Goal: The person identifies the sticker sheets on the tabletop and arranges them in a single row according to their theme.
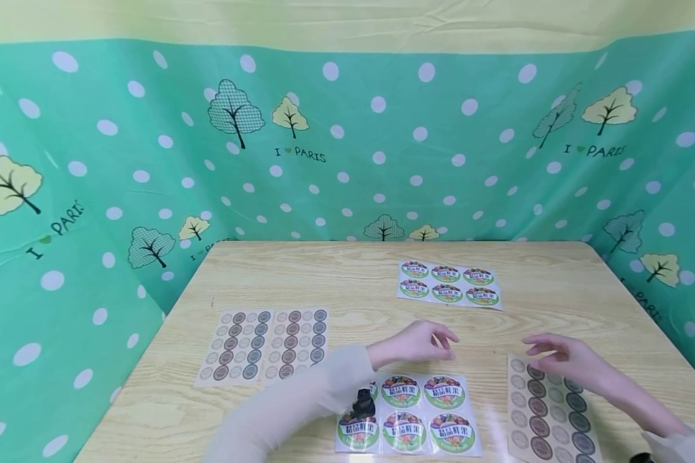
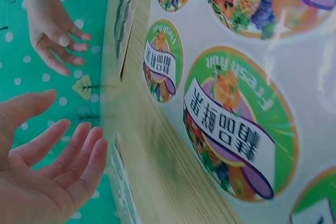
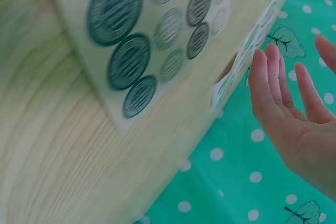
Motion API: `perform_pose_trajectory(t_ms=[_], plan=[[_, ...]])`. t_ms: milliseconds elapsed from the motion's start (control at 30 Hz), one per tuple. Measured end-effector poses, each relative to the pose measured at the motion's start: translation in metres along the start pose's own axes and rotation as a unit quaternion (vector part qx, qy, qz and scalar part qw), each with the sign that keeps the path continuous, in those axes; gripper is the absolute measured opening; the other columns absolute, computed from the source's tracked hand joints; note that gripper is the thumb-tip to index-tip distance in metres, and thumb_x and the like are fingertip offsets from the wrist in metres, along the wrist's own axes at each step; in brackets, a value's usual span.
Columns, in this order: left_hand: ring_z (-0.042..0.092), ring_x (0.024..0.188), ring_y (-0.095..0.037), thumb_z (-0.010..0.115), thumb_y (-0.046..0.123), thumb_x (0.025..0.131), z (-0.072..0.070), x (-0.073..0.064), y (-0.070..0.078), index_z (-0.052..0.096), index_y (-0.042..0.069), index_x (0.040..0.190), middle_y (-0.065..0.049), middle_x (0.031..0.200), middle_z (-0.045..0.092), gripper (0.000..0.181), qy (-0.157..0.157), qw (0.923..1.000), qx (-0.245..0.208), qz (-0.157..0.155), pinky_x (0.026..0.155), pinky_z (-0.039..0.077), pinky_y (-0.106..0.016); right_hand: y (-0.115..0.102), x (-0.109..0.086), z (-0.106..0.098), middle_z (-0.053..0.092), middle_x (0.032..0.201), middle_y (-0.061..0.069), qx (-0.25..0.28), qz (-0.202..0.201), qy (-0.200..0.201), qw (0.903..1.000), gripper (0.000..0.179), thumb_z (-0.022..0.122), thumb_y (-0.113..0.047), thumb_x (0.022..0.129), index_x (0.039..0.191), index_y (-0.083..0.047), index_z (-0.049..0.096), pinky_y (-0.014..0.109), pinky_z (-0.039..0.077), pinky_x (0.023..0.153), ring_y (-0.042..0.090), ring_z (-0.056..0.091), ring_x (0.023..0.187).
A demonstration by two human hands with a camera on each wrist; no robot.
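Observation:
My left hand (image 1: 418,341) hovers above the far edge of a near sheet of fruit stickers (image 1: 404,418), fingers loosely bent and holding nothing. These stickers are round with green rims and fruit pictures, and my left forearm covers part of the sheet's left side. Over the far end of a sheet of small round stickers (image 1: 535,408) at the right is my right hand (image 1: 573,361), relaxed and holding nothing. Both wrist views show an empty palm: the left hand (image 2: 58,166) with spread fingers, the right hand (image 3: 299,114) with fingers nearly straight.
Another fruit sticker sheet (image 1: 448,284) lies toward the back of the wooden table (image 1: 347,270). Two sheets of small brown, grey and pale stickers (image 1: 266,344) lie side by side at the left, partly behind my left sleeve. A green dotted curtain (image 1: 347,148) surrounds the table.

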State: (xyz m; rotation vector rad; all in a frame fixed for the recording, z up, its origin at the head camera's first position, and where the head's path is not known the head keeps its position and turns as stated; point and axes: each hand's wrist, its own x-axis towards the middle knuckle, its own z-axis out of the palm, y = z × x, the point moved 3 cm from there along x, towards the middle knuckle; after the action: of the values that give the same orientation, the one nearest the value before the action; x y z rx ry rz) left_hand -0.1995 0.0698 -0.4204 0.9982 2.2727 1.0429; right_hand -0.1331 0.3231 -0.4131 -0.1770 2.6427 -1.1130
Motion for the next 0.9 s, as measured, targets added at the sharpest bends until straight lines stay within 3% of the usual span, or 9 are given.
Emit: perform_pose_trajectory(t_ms=[167,333,500,700,800,900], plan=[[0.054,0.068,0.001,0.065,0.014,0.082,0.011,0.011,0.012,0.062,0.005,0.114,-0.001,0.087,0.066,0.033,-0.016,0.9996,0.021,0.008,0.062,0.043,-0.008,0.010,-0.006,-0.006,0.059,0.103,0.024,-0.023,0.022,0.012,0.9994,0.046,0.060,-0.009,0.085,0.122,0.014,0.045,0.033,0.053,0.068,0.028,0.061,0.086],[0.054,0.069,0.002,0.067,0.015,0.081,0.024,0.021,0.021,0.062,0.007,0.114,0.002,0.087,0.065,0.035,-0.022,0.9991,0.035,0.004,0.063,0.042,-0.007,0.021,-0.011,-0.010,0.058,0.104,0.027,-0.032,0.025,0.012,0.9991,0.044,0.059,-0.006,0.084,0.121,0.015,0.045,0.029,0.053,0.066,0.032,0.060,0.088],[0.056,0.070,0.003,0.067,0.016,0.080,0.035,0.028,0.028,0.062,0.010,0.115,0.003,0.091,0.066,0.036,-0.020,0.9985,0.051,0.004,0.065,0.041,-0.005,0.033,-0.014,-0.013,0.059,0.103,0.026,-0.040,0.017,0.014,0.9990,0.045,0.061,-0.008,0.085,0.119,0.016,0.045,0.023,0.051,0.063,0.025,0.060,0.085],[0.057,0.072,0.004,0.067,0.017,0.080,0.045,0.037,0.034,0.062,0.012,0.116,0.003,0.096,0.067,0.037,-0.006,0.9979,0.065,0.006,0.066,0.040,-0.003,0.044,-0.017,-0.016,0.059,0.103,0.026,-0.047,0.014,0.016,0.9987,0.048,0.063,-0.010,0.083,0.119,0.017,0.045,0.020,0.050,0.064,0.004,0.057,0.078],[0.058,0.073,0.004,0.068,0.018,0.079,0.050,0.042,0.036,0.061,0.013,0.117,0.003,0.098,0.067,0.039,0.001,0.9976,0.069,0.002,0.066,0.040,-0.002,0.047,-0.018,-0.017,0.059,0.104,0.027,-0.061,0.008,0.014,0.9980,0.050,0.065,-0.011,0.082,0.118,0.017,0.046,0.020,0.050,0.065,0.007,0.058,0.080],[0.058,0.073,0.004,0.070,0.018,0.077,0.055,0.048,0.036,0.061,0.013,0.117,0.003,0.099,0.067,0.041,0.009,0.9976,0.069,-0.008,0.066,0.040,-0.002,0.050,-0.019,-0.018,0.058,0.105,0.028,-0.075,0.008,0.012,0.9971,0.052,0.067,-0.013,0.080,0.118,0.017,0.047,0.021,0.050,0.065,0.017,0.060,0.083]])
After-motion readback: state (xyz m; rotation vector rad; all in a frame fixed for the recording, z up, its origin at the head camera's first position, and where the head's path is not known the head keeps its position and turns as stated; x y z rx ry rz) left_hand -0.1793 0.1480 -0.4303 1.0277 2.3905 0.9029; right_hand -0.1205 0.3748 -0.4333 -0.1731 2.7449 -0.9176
